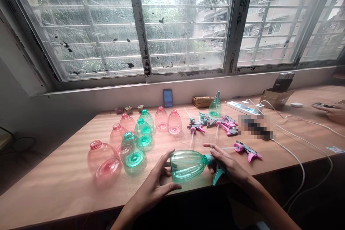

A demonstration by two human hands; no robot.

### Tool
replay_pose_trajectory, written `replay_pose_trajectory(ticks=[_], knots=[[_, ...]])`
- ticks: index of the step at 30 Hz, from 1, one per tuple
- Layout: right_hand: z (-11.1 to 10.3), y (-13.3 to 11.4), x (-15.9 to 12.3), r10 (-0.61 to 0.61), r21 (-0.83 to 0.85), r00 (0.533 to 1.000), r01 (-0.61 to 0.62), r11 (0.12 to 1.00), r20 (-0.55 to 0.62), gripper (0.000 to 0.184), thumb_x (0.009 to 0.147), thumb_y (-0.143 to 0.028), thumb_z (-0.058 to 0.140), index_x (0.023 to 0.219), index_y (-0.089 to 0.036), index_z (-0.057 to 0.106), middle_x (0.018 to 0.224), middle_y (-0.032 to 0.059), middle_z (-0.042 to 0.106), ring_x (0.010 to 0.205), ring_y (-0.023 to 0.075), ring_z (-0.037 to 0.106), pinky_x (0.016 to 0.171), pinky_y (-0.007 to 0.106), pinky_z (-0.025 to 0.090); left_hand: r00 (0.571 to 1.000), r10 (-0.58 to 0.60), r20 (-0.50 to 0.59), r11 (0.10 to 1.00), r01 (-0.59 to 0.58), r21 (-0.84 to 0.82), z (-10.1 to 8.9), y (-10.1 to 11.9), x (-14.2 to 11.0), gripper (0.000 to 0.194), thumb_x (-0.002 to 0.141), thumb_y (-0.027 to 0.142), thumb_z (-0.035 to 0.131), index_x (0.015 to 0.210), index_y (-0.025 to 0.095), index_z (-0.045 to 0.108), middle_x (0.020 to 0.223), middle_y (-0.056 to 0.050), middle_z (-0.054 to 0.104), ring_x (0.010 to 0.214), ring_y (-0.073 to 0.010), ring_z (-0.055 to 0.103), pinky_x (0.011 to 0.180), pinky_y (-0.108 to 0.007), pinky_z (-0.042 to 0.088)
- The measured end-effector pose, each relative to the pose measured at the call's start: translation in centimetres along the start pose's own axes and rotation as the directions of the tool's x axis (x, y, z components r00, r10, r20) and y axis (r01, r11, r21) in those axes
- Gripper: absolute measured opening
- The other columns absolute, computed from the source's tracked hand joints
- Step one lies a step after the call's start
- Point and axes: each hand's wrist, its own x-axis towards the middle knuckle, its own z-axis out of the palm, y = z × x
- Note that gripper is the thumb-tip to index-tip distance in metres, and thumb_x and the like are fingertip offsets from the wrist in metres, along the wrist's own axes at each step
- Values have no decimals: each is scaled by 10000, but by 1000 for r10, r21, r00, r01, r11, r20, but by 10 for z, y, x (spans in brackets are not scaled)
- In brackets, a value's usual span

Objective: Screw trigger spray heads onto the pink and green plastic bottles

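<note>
A green see-through spray bottle (187, 165) lies on its side near the front edge of the wooden table (67, 183). My left hand (156, 183) wraps round its base. My right hand (229, 163) grips its neck, where a teal trigger head (217, 176) is fitted. Just right of my right hand lies a pink and black trigger head (246, 150) with its tube.
Several empty pink bottles (104, 161) and green bottles (133, 153) stand to the left and behind. A pile of trigger heads (212, 123) and one assembled green sprayer (215, 106) lie further back. A power strip (244, 107) with white cables, a cardboard box (276, 97) and another person's hand (334, 112) are at right.
</note>
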Motion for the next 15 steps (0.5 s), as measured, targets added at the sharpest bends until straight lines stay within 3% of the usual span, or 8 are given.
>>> replay_pose_trajectory(ticks=[5,9,12,15], knots=[[3,-3,3,13,-10,1000,-14,1000,-25,660,891,-625,598,1328,-140,495,521,-22,645,504,184,592,495,259,393,999,32,-20,997,-30,75,4,2,-5,820,810,176,755,1506,396,380,1334,-58,550,1104,-263,594,979,-408,522],[4,-8,3,21,-23,997,-22,999,-74,644,843,-627,641,1254,-135,575,504,-8,653,487,189,608,458,250,392,991,137,-13,967,-130,220,5,2,-4,793,831,175,748,1498,420,395,1485,-64,463,1244,-306,564,1043,-407,508],[3,-8,3,60,-39,994,-64,997,-92,670,830,-662,627,1244,-135,599,503,11,670,402,161,544,378,225,321,969,246,-12,888,-220,403,4,-4,-2,839,841,162,760,1514,457,355,1547,-53,409,1376,-347,476,1128,-449,445],[1,-6,3,105,-52,989,-111,992,-103,692,831,-689,596,1246,-135,603,506,17,676,328,125,446,328,205,259,947,322,8,769,-266,582,4,-12,1,873,865,125,734,1538,468,298,1566,-80,390,1359,-365,503,1102,-498,465]])
